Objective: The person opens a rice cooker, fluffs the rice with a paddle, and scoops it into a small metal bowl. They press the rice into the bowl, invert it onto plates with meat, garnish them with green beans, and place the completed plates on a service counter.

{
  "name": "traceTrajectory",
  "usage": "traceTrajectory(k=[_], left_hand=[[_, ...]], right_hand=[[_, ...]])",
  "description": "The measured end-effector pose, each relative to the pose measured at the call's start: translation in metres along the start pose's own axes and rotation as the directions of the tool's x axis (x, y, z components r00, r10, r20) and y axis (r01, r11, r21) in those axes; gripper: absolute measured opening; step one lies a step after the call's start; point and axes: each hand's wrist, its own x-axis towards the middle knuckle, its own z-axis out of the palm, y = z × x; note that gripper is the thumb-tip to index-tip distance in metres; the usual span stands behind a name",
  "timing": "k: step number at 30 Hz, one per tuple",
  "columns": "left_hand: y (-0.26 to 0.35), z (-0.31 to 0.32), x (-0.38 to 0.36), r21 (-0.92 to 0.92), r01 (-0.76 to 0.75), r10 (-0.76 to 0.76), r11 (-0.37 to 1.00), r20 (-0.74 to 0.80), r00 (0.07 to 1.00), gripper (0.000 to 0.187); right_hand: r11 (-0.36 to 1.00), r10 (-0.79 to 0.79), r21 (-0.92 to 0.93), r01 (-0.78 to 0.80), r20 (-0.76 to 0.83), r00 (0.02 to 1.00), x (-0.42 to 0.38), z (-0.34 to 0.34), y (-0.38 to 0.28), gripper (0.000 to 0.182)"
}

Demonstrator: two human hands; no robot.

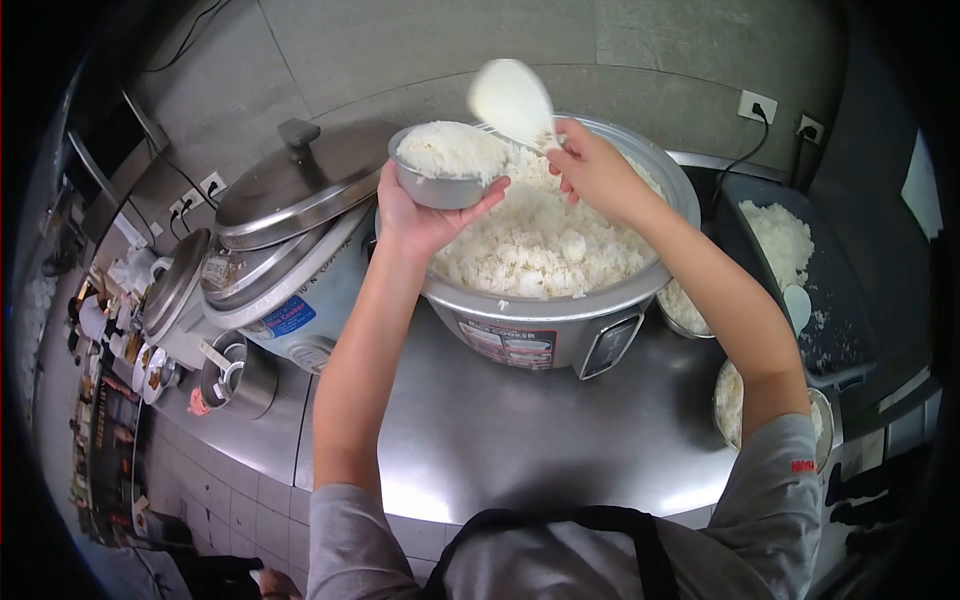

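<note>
Large rice cooker (560,320) sits open on the steel counter (500,440), full of cooked rice (540,240). Second rice cooker (290,300) to its left, lid (300,180) tilted on top. Dark tray (830,290) to the right holds loose rice. Left hand (425,215) cups a small metal bowl (440,185) from below, fingers curled round it; bowl heaped with rice, held over the cooker's left rim. Right hand (595,170) closed on the handle of a white rice paddle (512,100), paddle raised just above and right of the bowl.
</note>
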Motion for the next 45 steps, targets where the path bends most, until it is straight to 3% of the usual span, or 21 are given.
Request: traceTrajectory(k=[1,2,3,4,7,9,10,11,12,14,16,18,22,25,28,30,34,36,40,42,45], left_hand=[[-0.003,0.004,-0.002,-0.007,-0.077,0.076,0.997,-0.054,0.996,0.061],[-0.005,0.009,-0.003,-0.008,-0.076,0.076,0.997,-0.050,0.996,0.061],[-0.006,0.015,-0.004,0.103,-0.180,0.192,0.978,-0.115,0.975,0.060],[-0.008,0.020,-0.005,0.218,-0.268,0.307,0.938,-0.171,0.936,0.059],[-0.010,0.028,-0.009,0.295,-0.315,0.387,0.902,-0.230,0.893,0.058],[-0.011,0.033,-0.013,0.321,-0.328,0.412,0.888,-0.241,0.879,0.058],[-0.011,0.035,-0.014,0.344,-0.341,0.435,0.875,-0.247,0.866,0.058],[-0.012,0.037,-0.017,0.345,-0.342,0.436,0.874,-0.250,0.864,0.058],[-0.012,0.040,-0.020,0.358,-0.315,0.420,0.879,-0.268,0.867,0.058],[-0.009,0.040,-0.023,0.371,-0.291,0.407,0.882,-0.285,0.868,0.058],[-0.001,0.035,-0.026,0.238,-0.245,0.302,0.940,-0.241,0.922,0.056],[0.003,0.033,-0.028,0.182,-0.242,0.278,0.953,-0.214,0.936,0.055],[0.001,0.033,-0.026,0.010,-0.192,0.191,0.981,-0.122,0.974,0.053],[-0.005,0.034,-0.026,0.034,-0.137,0.139,0.990,-0.091,0.986,0.055],[-0.005,0.038,-0.031,0.164,-0.094,0.120,0.982,-0.159,0.980,0.058],[-0.001,0.031,-0.030,0.211,-0.087,0.109,0.974,-0.099,0.989,0.059],[0.004,0.019,-0.019,0.226,-0.079,0.085,0.971,-0.019,0.996,0.061],[0.004,0.022,-0.018,0.239,-0.099,0.113,0.966,-0.045,0.993,0.061],[0.000,0.020,-0.024,0.310,-0.180,0.222,0.934,-0.106,0.969,0.061],[0.001,0.017,-0.038,0.275,-0.195,0.231,0.941,-0.107,0.967,0.060],[0.002,-0.006,-0.079,0.169,-0.268,0.278,0.949,-0.041,0.960,0.060]], right_hand=[[1.000,0.001,-0.002,-0.001,-0.003,1.000,-0.004,0.002,-0.002,0.034],[0.963,0.183,0.175,-0.204,0.126,0.975,-0.010,0.005,-0.005,0.035],[0.857,0.328,0.314,-0.408,0.279,0.903,-0.014,0.008,-0.008,0.035],[0.858,0.330,0.312,-0.408,0.276,0.903,-0.016,0.010,-0.015,0.035],[0.848,0.207,0.437,-0.300,0.248,0.946,-0.024,0.013,-0.043,0.034],[0.995,0.081,-0.079,-0.065,0.218,0.973,-0.031,0.010,-0.066,0.034],[0.995,0.076,-0.080,-0.060,0.221,0.972,-0.028,0.015,-0.059,0.034],[0.939,-0.154,-0.283,0.197,0.165,0.974,-0.025,0.023,-0.046,0.035],[0.776,-0.384,-0.479,0.410,0.157,0.910,-0.023,0.027,-0.035,0.036],[0.851,-0.292,-0.393,0.349,0.198,0.936,-0.020,0.013,-0.044,0.039],[0.909,-0.207,-0.308,0.280,0.247,0.947,-0.020,0.006,-0.043,0.042],[0.803,-0.421,-0.448,0.393,0.042,0.906,-0.029,0.013,-0.029,0.051],[0.747,-0.526,-0.460,0.480,0.031,0.850,-0.041,0.037,-0.011,0.062],[0.730,-0.516,-0.535,0.425,-0.024,0.856,-0.037,0.038,-0.011,0.069],[0.679,-0.498,-0.605,0.415,0.036,0.866,-0.036,0.025,-0.017,0.072],[0.580,-0.486,-0.668,0.466,0.176,0.856,-0.039,0.020,-0.021,0.069],[0.671,-0.467,-0.553,0.494,0.203,0.861,-0.023,-0.004,-0.036,0.062],[0.781,-0.445,-0.471,0.409,0.039,0.895,-0.028,-0.005,-0.052,0.054],[0.615,-0.470,-0.608,0.503,0.230,0.852,-0.034,0.007,-0.034,0.049],[0.629,-0.623,-0.504,0.592,0.129,0.772,-0.035,-0.008,-0.040,0.047],[0.924,-0.378,-0.083,0.373,-0.047,0.925,-0.086,-0.012,-0.075,0.048]])
